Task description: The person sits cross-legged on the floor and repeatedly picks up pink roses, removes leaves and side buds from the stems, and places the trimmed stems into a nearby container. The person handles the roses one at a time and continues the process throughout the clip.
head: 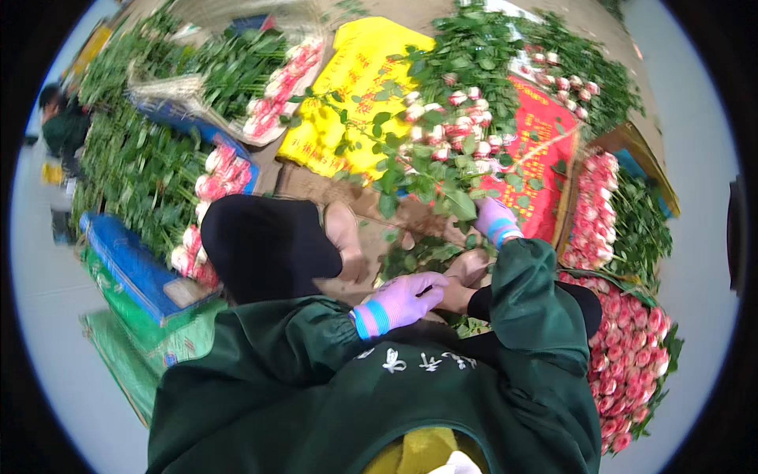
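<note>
Purple knit gloves with blue bands cover both hands. My left hand (pixel 408 299) is in front of my body with its fingers curled, near my foot; whether anything is between the fingers is hidden. My right hand (pixel 496 218) reaches forward to leafy rose stems (pixel 456 198), its fingertips among the leaves, and its grip cannot be made out. Beyond it, pink-and-white roses (pixel 453 130) lie with their leafy stems pointing away from me. Loose stems with leaves spread over the yellow printed sheet (pixel 331 106) and the red printed sheet (pixel 536 148).
Rose bunches lie at the left (pixel 222 172), upper left (pixel 278 89), upper right (pixel 562 83) and right (pixel 628 349). Folded blue sacking (pixel 133 266) and green sacking (pixel 183 338) lie at lower left. Cut leaves (pixel 414 255) litter the ground between my feet. Another person (pixel 62 127) is at far left.
</note>
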Available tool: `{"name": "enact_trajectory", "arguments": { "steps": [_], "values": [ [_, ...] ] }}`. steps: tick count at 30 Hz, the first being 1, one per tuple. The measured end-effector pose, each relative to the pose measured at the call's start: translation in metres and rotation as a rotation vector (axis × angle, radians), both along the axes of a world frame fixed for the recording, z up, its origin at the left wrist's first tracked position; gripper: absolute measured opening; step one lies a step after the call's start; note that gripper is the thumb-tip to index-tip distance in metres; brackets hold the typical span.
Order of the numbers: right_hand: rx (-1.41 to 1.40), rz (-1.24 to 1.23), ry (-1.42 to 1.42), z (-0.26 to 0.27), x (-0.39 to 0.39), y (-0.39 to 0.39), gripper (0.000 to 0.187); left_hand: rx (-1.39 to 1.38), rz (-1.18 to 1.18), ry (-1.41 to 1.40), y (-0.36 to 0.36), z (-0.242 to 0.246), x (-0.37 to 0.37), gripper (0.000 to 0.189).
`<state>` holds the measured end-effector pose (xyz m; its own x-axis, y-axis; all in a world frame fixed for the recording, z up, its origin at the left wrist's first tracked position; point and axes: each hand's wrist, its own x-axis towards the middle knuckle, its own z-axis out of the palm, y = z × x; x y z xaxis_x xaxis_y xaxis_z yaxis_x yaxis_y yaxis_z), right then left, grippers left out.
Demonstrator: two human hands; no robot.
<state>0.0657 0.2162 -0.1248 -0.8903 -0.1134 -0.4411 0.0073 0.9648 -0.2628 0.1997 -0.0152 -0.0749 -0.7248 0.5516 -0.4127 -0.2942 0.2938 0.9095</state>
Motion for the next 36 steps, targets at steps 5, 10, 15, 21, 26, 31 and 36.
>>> {"name": "enact_trajectory", "arguments": {
  "steps": [5,10,15,21,26,31,36],
  "values": [
    [0.004,0.014,-0.064,-0.044,0.026,-0.006,0.029,-0.03,0.122,0.026,-0.015,0.0,0.001,0.027],
    [0.083,0.144,0.056,-0.066,0.029,-0.028,0.021,-0.08,0.139,-0.011,-0.015,-0.007,-0.009,0.026],
    [0.133,0.197,0.178,-0.089,0.024,-0.052,0.025,-0.16,0.088,-0.004,-0.016,-0.009,-0.013,0.028],
    [0.36,0.212,0.008,-0.112,0.019,-0.082,0.025,-0.137,0.095,-0.042,-0.014,-0.007,-0.018,0.027],
    [0.357,0.248,0.048,-0.117,0.023,-0.096,0.023,-0.116,0.13,-0.108,-0.008,-0.01,-0.02,0.026],
    [0.289,0.244,0.042,-0.107,0.025,-0.095,0.018,-0.087,0.135,-0.097,-0.003,-0.026,-0.018,0.024],
    [0.151,0.156,0.117,-0.112,0.03,-0.094,0.017,0.142,0.235,-0.215,-0.001,-0.033,-0.018,0.025]
  ]
}}
